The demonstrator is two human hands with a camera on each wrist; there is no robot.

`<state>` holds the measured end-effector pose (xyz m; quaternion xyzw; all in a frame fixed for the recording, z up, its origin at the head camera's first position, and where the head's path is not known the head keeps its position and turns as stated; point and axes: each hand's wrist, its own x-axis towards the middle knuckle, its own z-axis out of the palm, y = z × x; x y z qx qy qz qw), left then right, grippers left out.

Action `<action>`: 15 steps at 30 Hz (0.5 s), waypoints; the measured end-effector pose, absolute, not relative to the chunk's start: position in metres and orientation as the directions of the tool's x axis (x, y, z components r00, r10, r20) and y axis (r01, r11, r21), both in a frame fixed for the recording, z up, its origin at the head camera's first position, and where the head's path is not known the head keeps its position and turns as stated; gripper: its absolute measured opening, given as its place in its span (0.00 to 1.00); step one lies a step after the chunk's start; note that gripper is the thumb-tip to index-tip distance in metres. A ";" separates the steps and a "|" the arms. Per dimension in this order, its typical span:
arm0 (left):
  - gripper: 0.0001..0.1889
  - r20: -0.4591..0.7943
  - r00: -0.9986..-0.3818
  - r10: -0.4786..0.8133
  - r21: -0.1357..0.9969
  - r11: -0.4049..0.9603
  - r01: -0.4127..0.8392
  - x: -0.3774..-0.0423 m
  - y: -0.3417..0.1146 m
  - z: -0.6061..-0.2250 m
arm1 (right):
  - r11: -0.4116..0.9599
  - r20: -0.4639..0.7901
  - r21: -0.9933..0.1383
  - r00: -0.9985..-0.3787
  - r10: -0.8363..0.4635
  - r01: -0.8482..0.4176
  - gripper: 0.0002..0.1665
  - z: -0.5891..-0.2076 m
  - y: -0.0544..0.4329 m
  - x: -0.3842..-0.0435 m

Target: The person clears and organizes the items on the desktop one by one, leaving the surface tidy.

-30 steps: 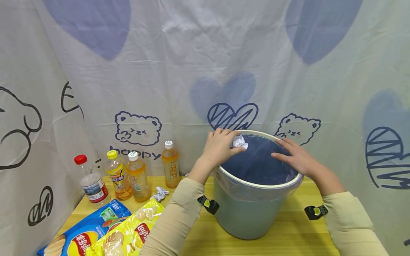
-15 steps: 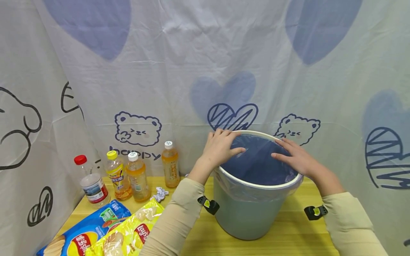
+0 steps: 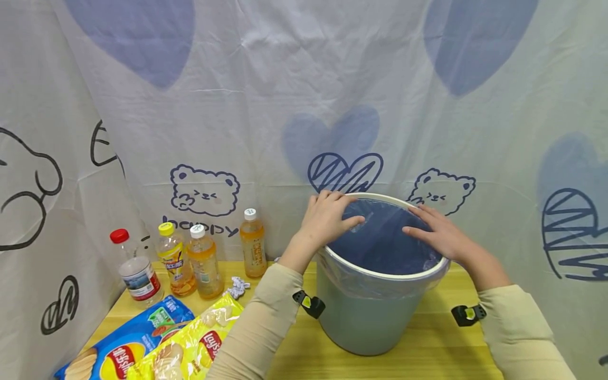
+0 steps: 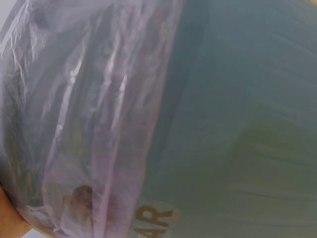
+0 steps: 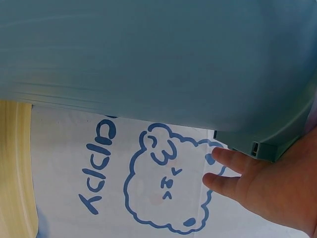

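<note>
A grey-green trash bin point(image 3: 366, 322) with a cream rim point(image 3: 380, 275) and a clear plastic liner stands on the table. At its left rim is my left hand point(image 3: 328, 216), with the thumb reaching over the dark opening and nothing visible between thumb and fingers. Opposite, my right hand point(image 3: 439, 232) rests at the right rim, thumb inside and fingers over the edge. In the right wrist view, fingers of the right hand point(image 5: 270, 183) extend outside the bin wall point(image 5: 148, 64). The left wrist view shows mostly liner point(image 4: 94, 99), with a sliver of hand at lower left. The bin's bottom is hidden.
Left on the wooden table point(image 3: 446, 343) stand a red-capped bottle point(image 3: 138, 274), a yellow-capped bottle point(image 3: 176, 264) and two white-capped bottles point(image 3: 205, 264). Nearby lie crumpled paper point(image 3: 237, 287), a blue chip bag point(image 3: 138, 338) and a yellow chip bag point(image 3: 204, 338). A printed curtain point(image 3: 275, 132) hangs behind.
My left hand has let go of a crumpled paper ball over the bin, and the ball is out of sight. Both hands have stayed in nearly the same place at the rim.
</note>
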<state>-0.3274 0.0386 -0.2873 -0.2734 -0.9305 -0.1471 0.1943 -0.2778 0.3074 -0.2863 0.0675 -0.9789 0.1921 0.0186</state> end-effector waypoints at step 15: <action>0.21 0.670 -0.647 0.362 0.219 0.737 0.639 -0.317 0.023 -0.292 | 0.919 0.071 -0.366 -0.989 -0.131 -0.148 0.48 -0.286 0.309 -0.279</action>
